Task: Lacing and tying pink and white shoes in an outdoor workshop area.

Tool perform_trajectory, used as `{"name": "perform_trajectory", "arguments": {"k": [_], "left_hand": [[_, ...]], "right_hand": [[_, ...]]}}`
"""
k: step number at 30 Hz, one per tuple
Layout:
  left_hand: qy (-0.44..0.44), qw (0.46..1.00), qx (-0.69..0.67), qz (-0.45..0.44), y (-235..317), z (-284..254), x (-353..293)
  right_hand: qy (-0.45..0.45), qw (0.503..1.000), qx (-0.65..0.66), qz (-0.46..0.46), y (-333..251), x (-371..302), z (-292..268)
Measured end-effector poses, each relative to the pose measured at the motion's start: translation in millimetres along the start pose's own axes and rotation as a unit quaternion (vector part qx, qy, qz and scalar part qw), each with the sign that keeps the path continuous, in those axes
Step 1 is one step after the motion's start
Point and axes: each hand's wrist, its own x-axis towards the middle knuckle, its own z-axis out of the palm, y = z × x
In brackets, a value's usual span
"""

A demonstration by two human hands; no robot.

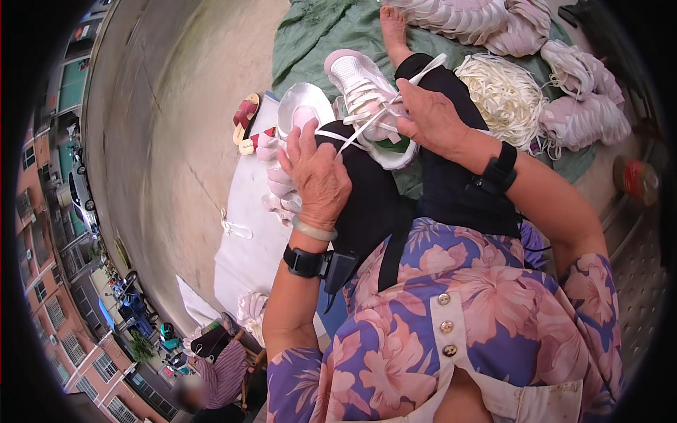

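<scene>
A white sneaker [357,83] with a pale pink toe lies across my lap, toe pointing away and laces partly threaded. My left hand [321,185] is closed on one length of white shoelace [358,134], which runs taut up to the shoe's eyelets. At the shoe's right side, my right hand [431,118] pinches lace between thumb and fingers, and a lace length stands up past that hand. Another white shoe [305,102] with a pink inside lies to the left, beyond my left hand. Pale pink shoe pieces [279,190] are partly hidden behind that hand.
A heap of white laces [501,99] and bundled pink-white shoe uppers [582,116] lie to the right on a green cloth [307,42]. Red slippers [247,116] and a white sheet [243,247] are at left. Another person [222,370] sits at lower left. A jar [635,180] stands far right.
</scene>
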Motion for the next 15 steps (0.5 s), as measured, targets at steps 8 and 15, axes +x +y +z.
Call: {"name": "perform_trajectory", "arguments": {"k": [8, 15], "left_hand": [[-0.111, 0.950, 0.073, -0.283, -126.2, -51.8, -133.3], [-0.036, 0.989, -0.030, -0.143, -87.2, -13.8, -92.7]], "right_hand": [[0.008, 0.998, 0.033, 0.045, 1.6, -2.2, 3.2], [0.017, 0.992, 0.077, 0.099, 6.4, 15.8, 2.7]]}}
